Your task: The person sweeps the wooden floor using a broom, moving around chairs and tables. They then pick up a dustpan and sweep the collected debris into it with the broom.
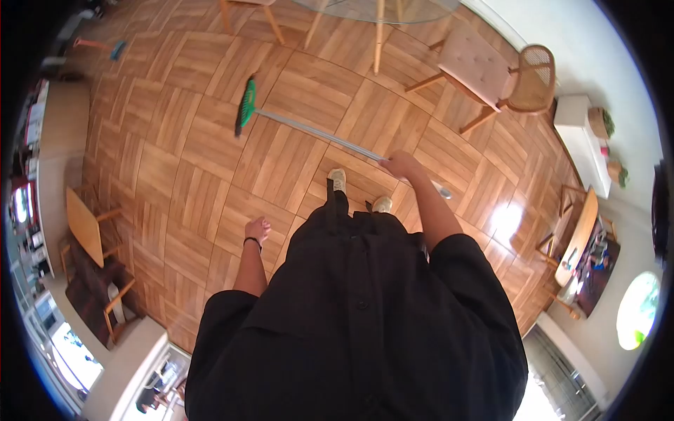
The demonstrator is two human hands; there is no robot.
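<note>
My right hand (404, 165) is closed around the grey metal handle (319, 132) of a broom, close to the handle's rear end. The green broom head (246, 107) with its dark edge rests on the wooden floor (309, 88), ahead and to the left of my feet. The handle slants from the head back toward my right side, and its end sticks out behind the hand. My left hand (258, 229), with a dark band at the wrist, hangs over the floor at my left side. Its fingers are loosely curled, and nothing shows in them.
A cushioned chair (477, 67) with a cane back stands ahead right, near a glass-topped table (393, 8). Another tool with a blue-green head (118, 50) lies far left. Wooden furniture (88, 226) stands at left, with a desk (577, 238) at right. A white planter (581, 140) lines the right wall.
</note>
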